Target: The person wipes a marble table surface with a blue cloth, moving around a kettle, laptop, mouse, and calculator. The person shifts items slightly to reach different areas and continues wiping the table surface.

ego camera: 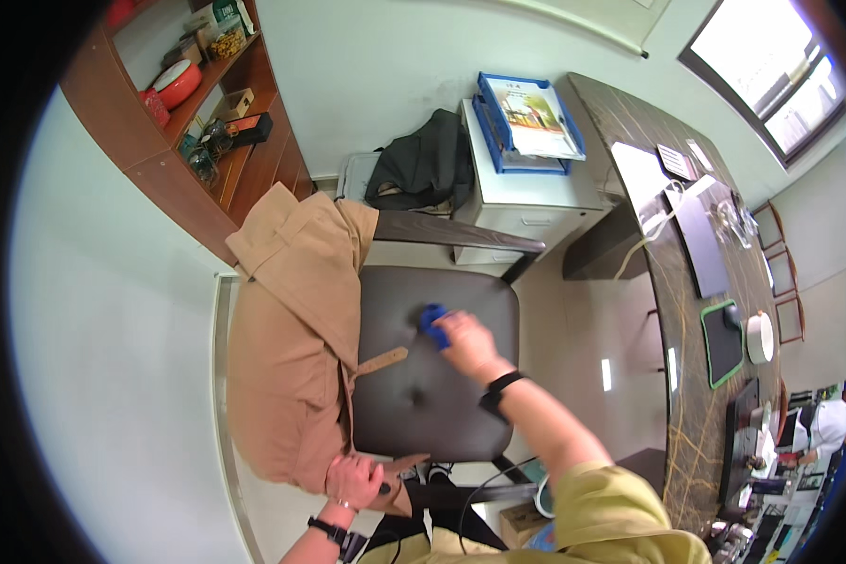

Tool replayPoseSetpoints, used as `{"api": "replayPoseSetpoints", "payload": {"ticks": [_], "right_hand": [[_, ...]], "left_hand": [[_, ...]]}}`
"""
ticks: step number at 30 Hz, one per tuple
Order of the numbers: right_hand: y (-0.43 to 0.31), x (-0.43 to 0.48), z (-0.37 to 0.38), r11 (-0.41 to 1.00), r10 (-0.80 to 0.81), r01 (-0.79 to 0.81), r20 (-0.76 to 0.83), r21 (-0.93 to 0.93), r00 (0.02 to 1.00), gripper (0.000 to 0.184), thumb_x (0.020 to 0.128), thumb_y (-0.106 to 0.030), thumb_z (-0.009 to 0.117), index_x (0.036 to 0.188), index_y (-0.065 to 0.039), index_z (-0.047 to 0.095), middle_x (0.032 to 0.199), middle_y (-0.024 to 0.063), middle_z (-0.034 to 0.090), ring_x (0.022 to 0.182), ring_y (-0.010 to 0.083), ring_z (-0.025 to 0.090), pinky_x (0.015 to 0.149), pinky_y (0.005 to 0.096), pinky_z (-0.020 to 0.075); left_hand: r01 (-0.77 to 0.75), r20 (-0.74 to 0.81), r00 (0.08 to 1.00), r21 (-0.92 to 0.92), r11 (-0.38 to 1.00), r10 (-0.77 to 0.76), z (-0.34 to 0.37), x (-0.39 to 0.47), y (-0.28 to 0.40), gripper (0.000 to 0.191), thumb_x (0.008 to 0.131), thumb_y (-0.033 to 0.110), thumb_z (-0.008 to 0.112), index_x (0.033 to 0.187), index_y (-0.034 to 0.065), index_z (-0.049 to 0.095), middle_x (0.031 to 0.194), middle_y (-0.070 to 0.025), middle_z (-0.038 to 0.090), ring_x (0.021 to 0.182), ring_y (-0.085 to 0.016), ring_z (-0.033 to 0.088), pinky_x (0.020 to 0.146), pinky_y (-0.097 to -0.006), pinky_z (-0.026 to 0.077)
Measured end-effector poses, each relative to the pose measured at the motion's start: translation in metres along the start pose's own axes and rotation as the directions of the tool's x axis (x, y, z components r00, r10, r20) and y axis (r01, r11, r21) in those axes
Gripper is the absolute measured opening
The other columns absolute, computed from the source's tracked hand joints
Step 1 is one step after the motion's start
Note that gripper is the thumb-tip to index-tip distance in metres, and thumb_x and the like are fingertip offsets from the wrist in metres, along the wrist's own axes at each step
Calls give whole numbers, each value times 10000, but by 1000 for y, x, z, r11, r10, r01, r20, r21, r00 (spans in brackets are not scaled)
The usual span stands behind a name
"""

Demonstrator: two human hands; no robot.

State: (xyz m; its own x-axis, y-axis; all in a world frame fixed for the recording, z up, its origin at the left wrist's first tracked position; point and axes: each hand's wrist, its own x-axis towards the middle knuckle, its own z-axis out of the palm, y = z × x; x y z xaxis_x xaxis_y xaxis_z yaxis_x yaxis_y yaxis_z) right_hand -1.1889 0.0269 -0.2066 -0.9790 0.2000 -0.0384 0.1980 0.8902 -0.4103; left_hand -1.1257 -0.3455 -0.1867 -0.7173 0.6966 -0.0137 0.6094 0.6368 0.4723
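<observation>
A brown chair with a padded seat (437, 402) stands before me. My right hand (471, 345) grips a blue object (433, 326), perhaps a cloth or brush, against the seat; blur hides its exact kind. Over the chair's back and part of its arms hangs a tan coat (289, 352). One strap end (384, 360) of the coat lies across the seat. My left hand (352, 481) is closed over the coat's lower end at the near wooden armrest (451, 498). The far armrest (458, 231) is partly covered by the coat.
Beyond the chair, a white cabinet (529, 194) bears blue document trays (497, 134), with a dark garment (423, 166) beside it. A wooden shelf (176, 158) stands at the left. To the right runs a marble-look desk (691, 423) with a laptop (698, 247). A person (825, 426) is farther off.
</observation>
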Motion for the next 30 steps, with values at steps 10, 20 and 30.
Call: {"api": "replayPoseSetpoints", "payload": {"ticks": [10, 20, 30], "right_hand": [[24, 41, 146, 971, -225, 229, 64, -72, 972, 347, 870, -124, 605, 1204, -196, 666, 1323, 36, 602, 1172, 298, 570, 970, 461, 488], [250, -152, 61, 639, 761, -762, 237, -108, 604, 422, 844, -181, 676, 1254, -85, 657, 1180, 252, 697, 1127, 436, 656, 950, 514, 539], [164, -208, -75, 592, 422, -670, 536, 448, 731, 531, 752, -71, 694, 1277, 4, 658, 1109, 107, 728, 1035, 210, 686, 937, 339, 545]], "left_hand": [[24, 65, 998, 25, 999, -25, -5, 2, 4, 149, 788, 223, 693, 776, 93, 621, 709, -77, 620, 684, -279, 625, 695, -417, 477], [18, 55, 998, 72, 997, -22, -8, 3, 5, 175, 804, 232, 676, 702, 113, 597, 695, -61, 620, 678, -263, 629, 698, -411, 485], [8, 25, 1000, 89, 996, -10, -6, 0, 6, 210, 862, 248, 639, 703, 111, 625, 700, -66, 666, 670, -259, 659, 703, -397, 492]]}}
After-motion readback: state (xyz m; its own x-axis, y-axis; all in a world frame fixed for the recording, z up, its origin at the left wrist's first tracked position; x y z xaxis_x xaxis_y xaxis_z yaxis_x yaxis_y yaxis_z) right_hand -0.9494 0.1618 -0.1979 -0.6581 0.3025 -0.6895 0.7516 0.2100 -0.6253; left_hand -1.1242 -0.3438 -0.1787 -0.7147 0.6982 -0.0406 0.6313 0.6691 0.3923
